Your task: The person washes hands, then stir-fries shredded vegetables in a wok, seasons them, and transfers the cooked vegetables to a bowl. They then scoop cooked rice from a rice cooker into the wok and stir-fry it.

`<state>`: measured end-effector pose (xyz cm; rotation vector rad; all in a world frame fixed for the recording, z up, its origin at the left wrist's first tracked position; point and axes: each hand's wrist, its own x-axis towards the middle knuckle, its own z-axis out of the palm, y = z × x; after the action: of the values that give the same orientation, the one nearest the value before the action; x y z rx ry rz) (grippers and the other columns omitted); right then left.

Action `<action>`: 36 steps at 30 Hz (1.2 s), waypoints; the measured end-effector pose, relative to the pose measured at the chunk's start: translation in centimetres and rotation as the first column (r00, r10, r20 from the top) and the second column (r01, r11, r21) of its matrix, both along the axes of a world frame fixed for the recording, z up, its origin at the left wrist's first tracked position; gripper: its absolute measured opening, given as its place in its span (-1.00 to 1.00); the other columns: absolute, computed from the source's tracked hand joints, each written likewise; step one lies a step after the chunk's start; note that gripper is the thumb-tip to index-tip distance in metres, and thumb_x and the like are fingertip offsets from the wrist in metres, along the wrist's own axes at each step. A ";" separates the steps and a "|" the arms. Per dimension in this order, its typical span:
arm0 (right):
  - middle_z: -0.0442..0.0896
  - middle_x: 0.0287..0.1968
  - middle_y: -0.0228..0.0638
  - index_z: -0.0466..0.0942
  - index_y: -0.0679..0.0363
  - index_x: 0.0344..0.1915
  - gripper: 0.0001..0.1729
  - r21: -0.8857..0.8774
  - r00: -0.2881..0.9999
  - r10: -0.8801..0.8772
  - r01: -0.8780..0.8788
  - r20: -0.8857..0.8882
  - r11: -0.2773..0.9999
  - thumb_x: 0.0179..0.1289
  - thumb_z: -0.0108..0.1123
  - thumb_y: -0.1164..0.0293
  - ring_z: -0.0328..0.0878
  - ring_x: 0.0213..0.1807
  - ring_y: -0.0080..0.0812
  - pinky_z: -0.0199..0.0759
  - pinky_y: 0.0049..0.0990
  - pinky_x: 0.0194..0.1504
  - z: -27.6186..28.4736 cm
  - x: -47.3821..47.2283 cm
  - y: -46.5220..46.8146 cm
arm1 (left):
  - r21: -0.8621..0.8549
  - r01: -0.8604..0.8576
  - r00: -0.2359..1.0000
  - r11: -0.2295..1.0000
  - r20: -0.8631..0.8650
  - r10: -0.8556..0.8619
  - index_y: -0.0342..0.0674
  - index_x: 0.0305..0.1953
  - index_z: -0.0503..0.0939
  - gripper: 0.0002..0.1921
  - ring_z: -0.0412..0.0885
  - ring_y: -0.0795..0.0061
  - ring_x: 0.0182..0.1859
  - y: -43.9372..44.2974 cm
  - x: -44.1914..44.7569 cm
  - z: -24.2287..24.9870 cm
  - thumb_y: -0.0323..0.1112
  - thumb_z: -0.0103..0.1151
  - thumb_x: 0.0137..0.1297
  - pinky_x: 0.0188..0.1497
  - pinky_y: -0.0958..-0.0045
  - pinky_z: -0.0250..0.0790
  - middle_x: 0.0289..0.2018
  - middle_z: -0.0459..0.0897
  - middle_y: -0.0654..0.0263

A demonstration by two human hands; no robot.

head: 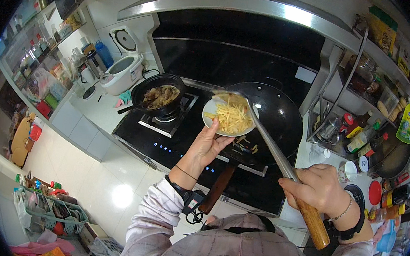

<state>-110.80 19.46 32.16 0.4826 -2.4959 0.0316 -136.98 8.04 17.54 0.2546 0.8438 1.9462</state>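
My left hand point(209, 143) holds a small white plate point(206, 116) by its near edge, heaped with pale yellow shredded food, perhaps potato strips point(230, 117). In my right hand point(314, 188) is a metal spatula with a wooden handle point(312, 223); its blade point(232, 98) lies over the far side of the plate. The plate is above the left part of a large black wok point(278, 113), which rests on the right burner with its wooden handle point(221, 185) towards me. Some strips point(245, 146) lie low in the wok.
A black pan of cooked food point(160, 96) sits on the left burner of the black glass stove point(134, 128). An open rice cooker point(123, 70) stands further left. Sauce bottles point(363, 141), a white cup point(347, 171) and a metal rack point(312, 127) are at the right.
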 end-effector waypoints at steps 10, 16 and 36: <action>0.65 -0.37 -0.17 0.48 0.27 -0.12 -0.73 -0.981 0.956 -0.294 0.043 -0.015 0.191 0.25 -0.01 0.38 0.62 -0.40 -0.42 0.42 -0.61 -0.40 -2.4 1.6 3.8 | -0.043 0.019 1.000 0.999 0.012 -0.018 -0.22 0.12 0.27 -0.53 0.47 0.23 0.04 -0.4 0.1 0.3 -0.07 -0.02 0.32 0.09 0.24 0.40 0.00 0.45 0.11; 0.64 -0.39 -0.20 0.49 0.20 -0.12 -0.69 -0.989 0.940 -0.321 0.086 0.120 -0.117 0.26 0.00 0.24 0.62 -0.42 -0.49 0.38 -0.67 -0.44 -3.6 -0.6 11.4 | -0.069 -0.016 1.000 0.997 -0.007 0.015 -0.24 0.13 0.26 -0.53 0.48 0.18 0.06 -2.6 0.4 0.9 -0.10 0.00 0.32 0.11 0.17 0.38 0.03 0.45 0.07; 0.66 -0.35 -0.33 0.53 0.19 -0.18 -0.77 -0.800 0.845 0.181 0.375 0.502 0.469 0.24 0.09 0.30 0.64 -0.30 -0.55 0.48 -0.67 -0.38 -4.5 -12.4 15.4 | -0.106 -0.411 0.911 0.906 -0.075 0.405 -0.33 0.17 0.19 -0.41 0.54 0.16 -0.01 -14.0 6.6 2.2 -0.04 0.01 0.29 -0.18 0.33 0.60 0.06 0.41 0.01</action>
<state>-123.15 34.81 27.62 -0.1883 -2.5360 1.5608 -130.35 -5.94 19.72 0.0562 1.1131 2.2726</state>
